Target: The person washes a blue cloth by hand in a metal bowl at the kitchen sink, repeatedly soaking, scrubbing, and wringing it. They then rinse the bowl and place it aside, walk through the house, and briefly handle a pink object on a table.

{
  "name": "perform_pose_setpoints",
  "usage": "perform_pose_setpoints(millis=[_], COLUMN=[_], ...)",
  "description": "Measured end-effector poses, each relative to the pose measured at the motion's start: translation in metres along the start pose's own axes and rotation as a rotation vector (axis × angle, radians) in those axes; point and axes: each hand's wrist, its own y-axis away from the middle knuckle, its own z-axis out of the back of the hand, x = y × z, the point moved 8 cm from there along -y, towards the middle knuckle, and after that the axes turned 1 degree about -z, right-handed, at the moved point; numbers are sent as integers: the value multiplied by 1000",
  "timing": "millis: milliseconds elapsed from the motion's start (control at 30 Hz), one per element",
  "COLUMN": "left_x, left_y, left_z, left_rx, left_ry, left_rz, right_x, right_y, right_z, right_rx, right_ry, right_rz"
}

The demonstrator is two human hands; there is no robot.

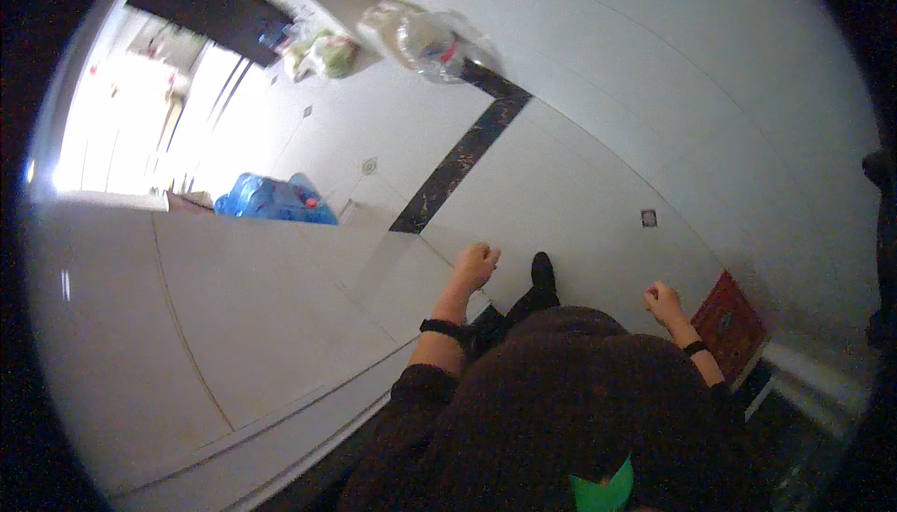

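While the person stands on a pale tiled floor (598, 120), both hands are out in front and both are curled into fists. The left hand (476, 264) has its fingers folded tight, and nothing shows inside it. It has a black band (444, 328) on the wrist. The right hand (662, 302) is closed too, with its fingers tucked in, and it holds nothing that can be seen. It also wears a dark band (694, 348) on the wrist. Neither hand touches anything. Between the two hands a black shoe (543, 276) rests on the floor. Just beside the right hand, a bit lower, lies a red mat (732, 325) by a doorstep. Far away, near the top, a clear plastic bag (430, 40) sits on the floor; it is see-through, with a bit of red inside, but what is in it is too blurry to tell. Next to it is another bag (327, 54) with something green in it. On the left, well apart from the hands, big blue water bottles (271, 199) lie together, one with a red cap. A dark stripe of tiles (458, 162) runs across the floor from the clear bag toward the left hand. A pale flat wall (187, 325) fills the left side, near the left arm.
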Motion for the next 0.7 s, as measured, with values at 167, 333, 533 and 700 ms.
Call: perform_pose_setpoints(millis=[167, 333, 533, 700], left_x=[13, 31, 67, 71], left_y=[-42, -67, -81, -104], left_z=[83, 150, 150, 185], left_rx=[-104, -220, -271, -271], left_ry=[-46, -14, -35, -85], left_rz=[102, 171, 307, 462], right_x=[125, 148, 87, 189], right_y=[-117, -214, -346, -479], right_z=[12, 7, -46, -30], right_rx=[53, 164, 487, 439], right_ry=[109, 323, 630, 762], right_rz=[99, 74, 391, 439])
